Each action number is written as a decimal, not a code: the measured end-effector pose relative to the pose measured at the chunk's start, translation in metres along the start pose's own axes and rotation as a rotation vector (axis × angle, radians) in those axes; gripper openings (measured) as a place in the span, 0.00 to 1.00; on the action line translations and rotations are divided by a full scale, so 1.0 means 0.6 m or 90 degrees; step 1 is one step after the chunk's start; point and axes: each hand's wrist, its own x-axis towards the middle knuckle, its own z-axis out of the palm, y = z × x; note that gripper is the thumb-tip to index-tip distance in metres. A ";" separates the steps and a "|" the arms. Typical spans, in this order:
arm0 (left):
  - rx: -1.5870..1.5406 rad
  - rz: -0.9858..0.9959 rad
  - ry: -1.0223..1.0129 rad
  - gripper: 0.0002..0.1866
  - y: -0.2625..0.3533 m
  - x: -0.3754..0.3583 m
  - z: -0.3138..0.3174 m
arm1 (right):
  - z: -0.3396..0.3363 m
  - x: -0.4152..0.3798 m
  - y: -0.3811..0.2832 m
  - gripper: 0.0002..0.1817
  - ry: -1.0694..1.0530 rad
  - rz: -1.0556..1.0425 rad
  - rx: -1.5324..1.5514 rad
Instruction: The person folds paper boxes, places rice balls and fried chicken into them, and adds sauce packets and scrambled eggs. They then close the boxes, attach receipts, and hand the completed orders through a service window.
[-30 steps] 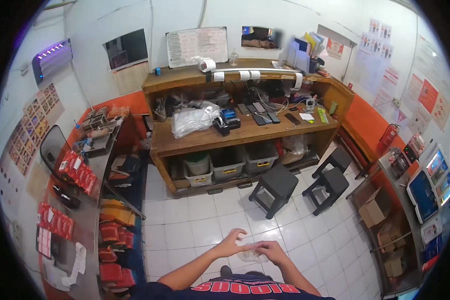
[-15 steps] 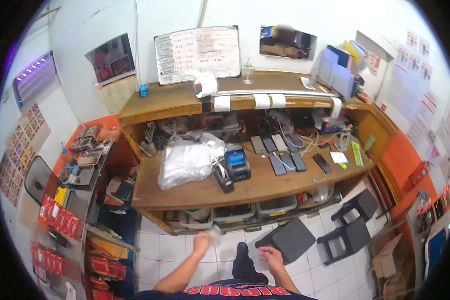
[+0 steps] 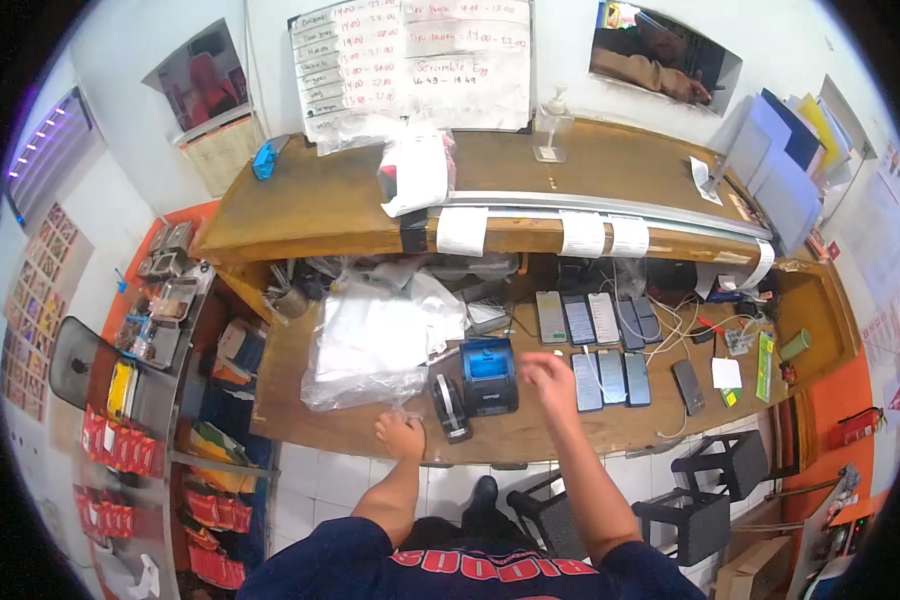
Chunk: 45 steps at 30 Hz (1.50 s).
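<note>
My left hand [image 3: 400, 437] is at the desk's front edge, fingers closed around a small clear piece of plastic [image 3: 402, 413] that is hard to make out. Just beyond lies a big clear plastic bag holding white sheets or bags [image 3: 360, 340]. My right hand [image 3: 547, 378] is raised over the desk, fingers bent and apart, with nothing visible in it. It is between a blue-and-black label printer [image 3: 489, 376] and a group of phones. The closest phone [image 3: 587, 381] lies just right of that hand. A black tape dispenser-like device [image 3: 450, 407] stands left of the printer.
Several phones with white cables lie on the wooden desk [image 3: 530, 440]. Above runs a shelf [image 3: 350, 215] with paper slips hanging from its edge. A whiteboard [image 3: 415, 70] leans behind. Black stools [image 3: 700, 520] stand at lower right; racks of red packets [image 3: 120, 440] are at left.
I have come closer to the desk. My left hand moved from above the floor to the desk's front edge, and my right hand rose from near my body to over the desk.
</note>
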 end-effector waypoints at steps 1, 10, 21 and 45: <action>0.001 -0.001 -0.007 0.13 0.005 0.004 0.004 | 0.022 0.032 -0.028 0.11 -0.008 -0.019 0.022; 0.073 -0.026 -0.074 0.15 0.011 0.030 0.011 | 0.151 0.235 -0.078 0.13 0.050 -0.209 0.088; 0.065 0.042 -0.025 0.12 0.008 0.039 0.016 | 0.233 0.300 -0.091 0.22 0.085 -0.217 0.000; 0.062 0.001 -0.088 0.17 0.012 0.033 0.017 | -0.213 0.687 -0.445 0.45 0.056 -0.437 0.041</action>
